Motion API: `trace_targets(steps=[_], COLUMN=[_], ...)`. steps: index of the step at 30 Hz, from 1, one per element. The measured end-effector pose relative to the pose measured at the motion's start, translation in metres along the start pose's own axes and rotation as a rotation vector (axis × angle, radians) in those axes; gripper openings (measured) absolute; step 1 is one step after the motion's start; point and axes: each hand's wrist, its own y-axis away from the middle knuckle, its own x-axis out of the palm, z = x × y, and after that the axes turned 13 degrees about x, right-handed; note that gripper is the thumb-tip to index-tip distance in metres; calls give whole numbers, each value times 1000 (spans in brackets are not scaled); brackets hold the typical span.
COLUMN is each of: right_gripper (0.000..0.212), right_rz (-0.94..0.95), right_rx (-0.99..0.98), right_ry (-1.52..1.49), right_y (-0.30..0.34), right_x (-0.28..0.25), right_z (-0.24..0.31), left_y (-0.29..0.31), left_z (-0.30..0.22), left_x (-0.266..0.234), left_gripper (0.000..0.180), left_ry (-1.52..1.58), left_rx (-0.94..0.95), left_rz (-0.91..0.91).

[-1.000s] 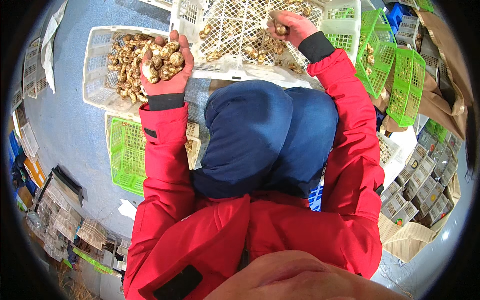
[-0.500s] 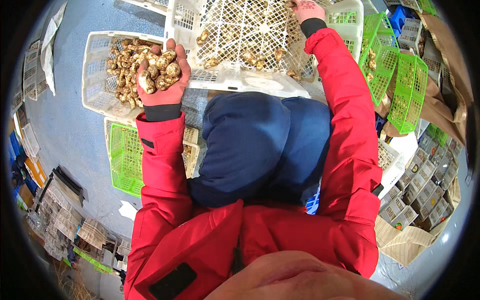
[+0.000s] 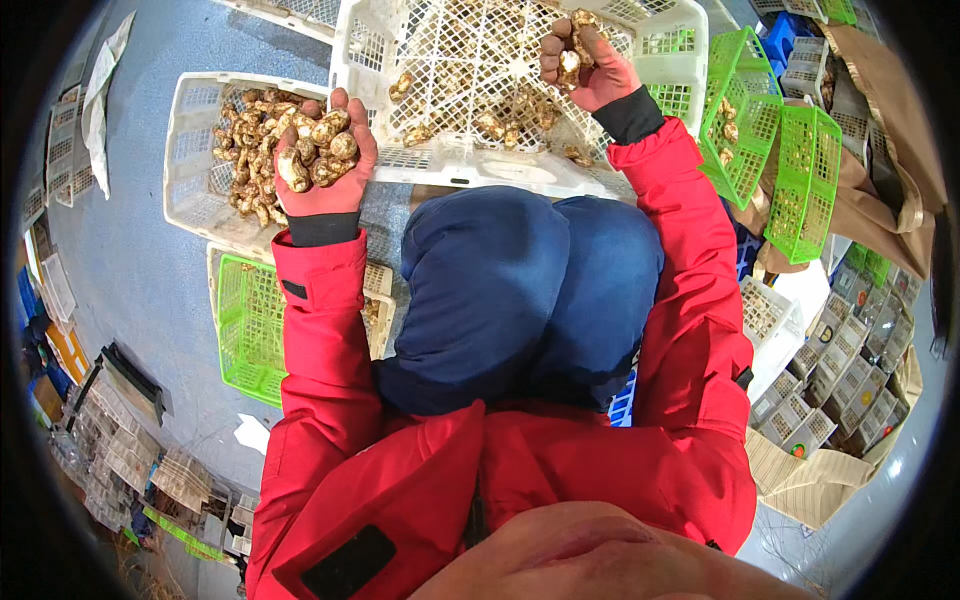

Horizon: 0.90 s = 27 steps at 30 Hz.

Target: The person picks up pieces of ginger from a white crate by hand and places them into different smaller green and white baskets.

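My left hand [image 3: 335,185], palm up, cups a heap of stubby brown-and-white mushrooms [image 3: 318,150] at the inner edge of a white crate. More mushrooms [image 3: 255,140] are piled inside that white crate [image 3: 190,205], left of the hand. Over the right side of a larger white crate [image 3: 470,172], my right hand [image 3: 600,75] has its fingers curled round mushrooms [image 3: 569,68]. A white slatted grid lies inside the larger crate, with scattered mushrooms [image 3: 490,125] along its near edge.
Two green baskets stand at the right; the nearer-middle basket [image 3: 745,120] holds a few mushrooms, beside another green basket [image 3: 803,185]. A green basket [image 3: 250,330] sits by my left forearm. Stacked small crates [image 3: 840,370] fill the far right, beside brown cloth [image 3: 860,200].
My right hand has come left and nearer from the larger crate's far right, and mushrooms now show in its fingers. My left hand has barely moved, still holding its heap.
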Motion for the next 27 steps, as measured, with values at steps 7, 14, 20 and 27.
trace_targets(steps=[7, 14, 20, 27], right_gripper=[56, 59, 53, 27], right_rz=[10, -221, -124, -573], right_rx=[168, 177, 172, 120], right_ry=[-244, -189, -249, 141], right_y=[-15, -8, -8, -11], right_x=[36, 38, 24, 66], right_z=[2, 0, -1, 18], left_y=[1, -1, 5, 14], left_z=[-1, 0, -4, -14], left_x=[-3, -4, -1, 18], left_gripper=[29, 28, 27, 30], left_ry=[-17, 28, 27, 20], left_rx=[21, 4, 11, 19], left_rz=[-1, 26, 9, 116])
